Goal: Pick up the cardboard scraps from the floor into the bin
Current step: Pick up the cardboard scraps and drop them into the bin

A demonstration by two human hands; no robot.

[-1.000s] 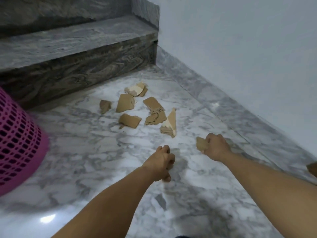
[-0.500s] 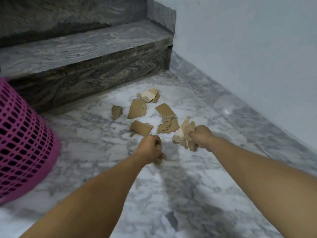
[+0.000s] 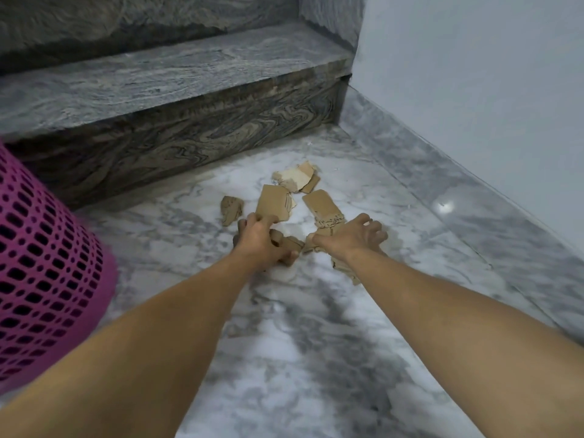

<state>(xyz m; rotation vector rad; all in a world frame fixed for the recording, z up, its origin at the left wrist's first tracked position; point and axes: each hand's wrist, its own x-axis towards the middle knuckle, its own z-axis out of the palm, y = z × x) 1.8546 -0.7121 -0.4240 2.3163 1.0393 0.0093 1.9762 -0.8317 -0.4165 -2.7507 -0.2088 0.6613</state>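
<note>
Floor (image 3: pixel 316 343): polished white-grey marble, glossy. Step (image 3: pixel 158 74): grey swirl-veined stone, smooth, duller sheen. Cardboard scraps (image 3: pixel 275 203): matt brown corrugated paperboard, torn rough edges, one with a pale peeled face. Bin (image 3: pixel 41 263): magenta perforated plastic. Wall (image 3: pixel 474 74): matt paint.

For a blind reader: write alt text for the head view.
Two bare hands reach into cardboard scraps on a marble floor: the left hand grips one scrap, the right hand spreads its fingers over others. A pink mesh bin stands left, below a stone step.
</note>
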